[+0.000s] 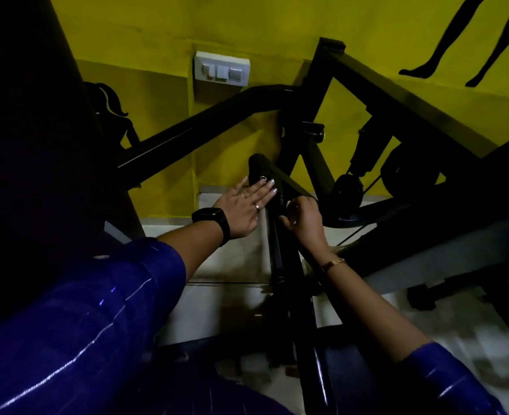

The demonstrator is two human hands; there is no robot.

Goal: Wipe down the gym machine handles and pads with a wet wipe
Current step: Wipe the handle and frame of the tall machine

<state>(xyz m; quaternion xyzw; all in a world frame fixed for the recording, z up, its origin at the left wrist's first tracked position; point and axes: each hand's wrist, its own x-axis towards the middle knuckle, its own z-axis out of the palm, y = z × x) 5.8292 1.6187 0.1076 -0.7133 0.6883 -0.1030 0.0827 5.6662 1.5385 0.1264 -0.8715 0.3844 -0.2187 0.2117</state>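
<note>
A black padded handle [258, 166] tops an upright black bar [289, 265] of the gym machine, in the middle of the view. My left hand [244, 205] lies flat with straight fingers, its fingertips touching the lower part of the handle. My right hand [302, 218] curls round the bar just below the handle, thumb on the near side. No wet wipe shows in either hand; the right palm is hidden.
Black frame tubes [205, 121] and a slanted beam [397, 109] cross in front of the yellow wall. A white switch plate [221, 68] is on the wall. A large dark pad [37, 145] fills the left. Pulleys [347, 190] and cable sit to the right over a pale tiled floor [232, 265].
</note>
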